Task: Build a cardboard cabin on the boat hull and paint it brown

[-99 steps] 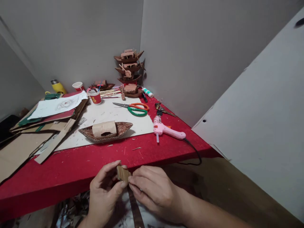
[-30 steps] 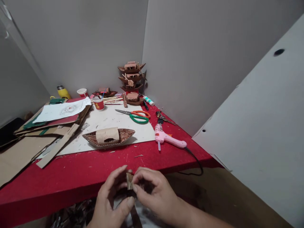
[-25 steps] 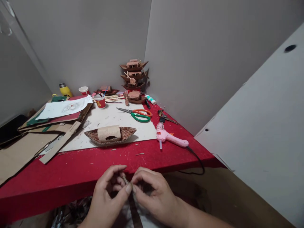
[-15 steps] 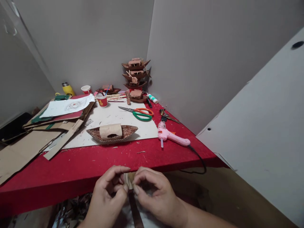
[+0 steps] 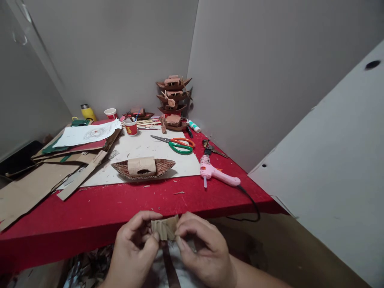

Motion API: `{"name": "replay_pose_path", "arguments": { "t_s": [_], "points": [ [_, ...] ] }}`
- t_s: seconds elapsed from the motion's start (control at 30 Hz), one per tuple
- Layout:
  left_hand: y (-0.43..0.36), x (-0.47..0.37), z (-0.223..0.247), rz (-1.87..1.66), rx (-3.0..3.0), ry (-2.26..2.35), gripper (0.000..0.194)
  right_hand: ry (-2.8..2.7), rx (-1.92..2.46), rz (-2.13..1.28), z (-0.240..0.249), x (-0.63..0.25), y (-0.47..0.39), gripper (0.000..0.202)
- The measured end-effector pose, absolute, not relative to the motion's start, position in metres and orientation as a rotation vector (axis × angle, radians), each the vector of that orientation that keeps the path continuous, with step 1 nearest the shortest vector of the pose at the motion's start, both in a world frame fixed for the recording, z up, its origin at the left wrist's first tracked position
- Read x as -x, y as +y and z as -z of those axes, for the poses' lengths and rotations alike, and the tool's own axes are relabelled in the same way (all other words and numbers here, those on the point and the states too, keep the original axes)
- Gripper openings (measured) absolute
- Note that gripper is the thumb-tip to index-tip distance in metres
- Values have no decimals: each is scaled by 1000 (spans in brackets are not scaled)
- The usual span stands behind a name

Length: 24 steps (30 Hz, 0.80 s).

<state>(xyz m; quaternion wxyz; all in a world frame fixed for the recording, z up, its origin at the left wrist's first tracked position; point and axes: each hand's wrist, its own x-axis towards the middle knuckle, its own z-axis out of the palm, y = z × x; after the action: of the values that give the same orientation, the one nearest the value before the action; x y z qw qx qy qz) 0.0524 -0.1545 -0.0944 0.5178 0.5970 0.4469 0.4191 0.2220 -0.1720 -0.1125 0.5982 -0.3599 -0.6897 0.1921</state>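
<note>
Between both hands, just below the table's front edge, is a small ridged brown cardboard piece [image 5: 165, 229]. My left hand [image 5: 135, 244] pinches its left end between thumb and fingers. Its right end is held the same way by my right hand [image 5: 203, 245]. On the table beyond them sits a small cardboard boat [image 5: 143, 167] with a pale curved roof. A pink glue gun [image 5: 220, 175] lies to its right, and scissors [image 5: 177, 145] with orange and green handles lie behind it.
Stacked small boats [image 5: 173, 95] stand at the back corner. Cardboard sheets [image 5: 36, 188] and a drawing [image 5: 87, 134] cover the left side. A red cup [image 5: 131, 128] holds sticks. The glue gun's black cord [image 5: 255, 204] hangs over the edge of the red table [image 5: 114, 204].
My hands have moved slightly apart, and more of the cardboard piece's ridged face shows between them. The whole view has shifted slightly.
</note>
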Motion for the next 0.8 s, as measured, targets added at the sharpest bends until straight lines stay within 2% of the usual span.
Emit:
{"name": "replay_pose_path", "arguments": {
  "t_s": [0.2, 0.33, 0.47, 0.8],
  "points": [
    [-156, -52, 96, -1255, -1680, 1075, 17, -1658, 904, -567, 109, -221, -173, 13],
    [-156, -52, 97, -1316, -1886, 1022, 23, -1796, 1039, -534, 102, -220, -172, 8],
    [-158, -52, 100, -1227, -1907, 1006, 22, -1917, 1064, -366, 103, -220, -170, 18],
    [-154, -47, 105, -1028, -1837, 1047, 25, -2103, 914, -218, 106, -222, -167, 18]
  ]
}}
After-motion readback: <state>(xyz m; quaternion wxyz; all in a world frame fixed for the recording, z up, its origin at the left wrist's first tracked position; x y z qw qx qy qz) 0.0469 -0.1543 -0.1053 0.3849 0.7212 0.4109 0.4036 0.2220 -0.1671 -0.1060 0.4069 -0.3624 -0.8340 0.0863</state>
